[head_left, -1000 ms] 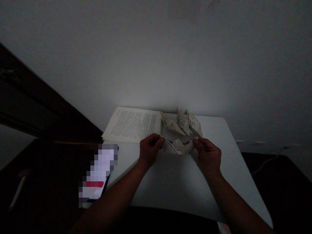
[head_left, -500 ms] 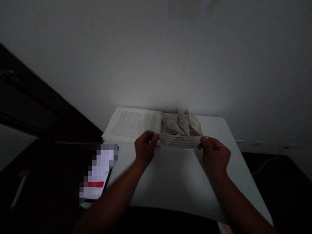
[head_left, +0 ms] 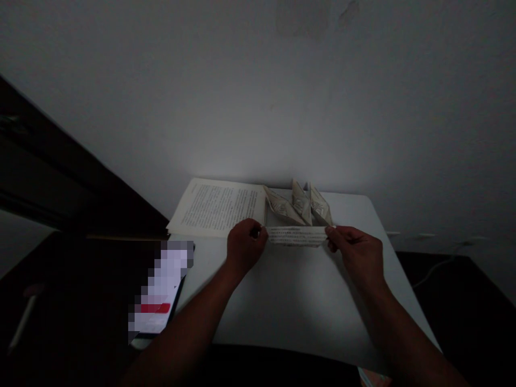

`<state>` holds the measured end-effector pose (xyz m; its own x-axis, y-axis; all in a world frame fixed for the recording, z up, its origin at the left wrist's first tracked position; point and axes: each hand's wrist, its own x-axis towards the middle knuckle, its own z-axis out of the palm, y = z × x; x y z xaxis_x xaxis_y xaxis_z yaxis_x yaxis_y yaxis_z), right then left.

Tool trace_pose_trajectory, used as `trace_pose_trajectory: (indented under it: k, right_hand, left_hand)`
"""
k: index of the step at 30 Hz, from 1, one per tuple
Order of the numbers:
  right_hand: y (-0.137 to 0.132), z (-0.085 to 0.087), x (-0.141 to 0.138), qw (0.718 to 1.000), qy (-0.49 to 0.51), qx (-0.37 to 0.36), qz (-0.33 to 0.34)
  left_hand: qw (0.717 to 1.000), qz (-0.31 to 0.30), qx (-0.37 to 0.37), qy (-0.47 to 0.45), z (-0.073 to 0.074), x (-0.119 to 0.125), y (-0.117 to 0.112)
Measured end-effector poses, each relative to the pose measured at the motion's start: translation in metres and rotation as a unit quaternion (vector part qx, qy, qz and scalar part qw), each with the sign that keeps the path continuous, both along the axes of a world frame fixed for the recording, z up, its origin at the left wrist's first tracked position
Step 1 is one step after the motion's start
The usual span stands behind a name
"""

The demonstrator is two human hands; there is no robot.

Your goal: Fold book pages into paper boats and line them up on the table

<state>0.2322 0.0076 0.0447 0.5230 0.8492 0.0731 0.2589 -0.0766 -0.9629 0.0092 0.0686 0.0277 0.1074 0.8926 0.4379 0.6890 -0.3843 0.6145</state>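
A folded strip of printed paper (head_left: 297, 236) is stretched level between my two hands, above the white table. My left hand (head_left: 246, 244) pinches its left end between thumb and fingers. The right end is gripped by my right hand (head_left: 358, 252), thumb on top. Just beyond the strip stand three folded paper boats (head_left: 300, 201), made of similar printed pages and set side by side. The strip's lower edge looks slightly slanted at its corners.
An open book or stack of printed pages (head_left: 223, 207) lies at the table's back left. A phone (head_left: 163, 290) with a lit screen rests at the left edge of the white table (head_left: 290, 317). Behind stands a wall (head_left: 258, 97); a dark door frame (head_left: 80, 156) is at left.
My hands have come slightly closer together, and the paper strip between them looks flatter and straighter. The boats, book and phone stay in place on the table.
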Motion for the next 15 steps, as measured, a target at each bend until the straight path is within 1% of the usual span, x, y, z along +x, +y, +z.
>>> trace_pose_trajectory:
  k: [3, 6, 9, 12, 15]
  right_hand:
    - [-0.002, -0.002, 0.010, 0.998, -0.032, -0.054, 0.029]
    - [-0.003, -0.015, 0.017, 0.991, -0.091, -0.083, 0.049]
    - [-0.001, -0.027, 0.021, 0.979, -0.166, -0.105, 0.046]
    - [-0.001, -0.032, 0.022, 0.961, -0.248, -0.108, 0.060]
    - [-0.003, -0.031, 0.019, 0.939, -0.322, -0.098, 0.075]
  left_hand:
    - [0.996, -0.016, 0.023, 0.085, -0.001, 0.003, 0.001]
    - [0.985, -0.043, 0.027, 0.163, -0.004, 0.005, 0.001]
    - [0.974, -0.057, 0.026, 0.219, -0.007, 0.007, -0.001]
    - [0.966, -0.050, 0.030, 0.252, -0.008, 0.008, -0.003]
    - [0.959, -0.046, 0.026, 0.278, -0.008, 0.010, -0.005]
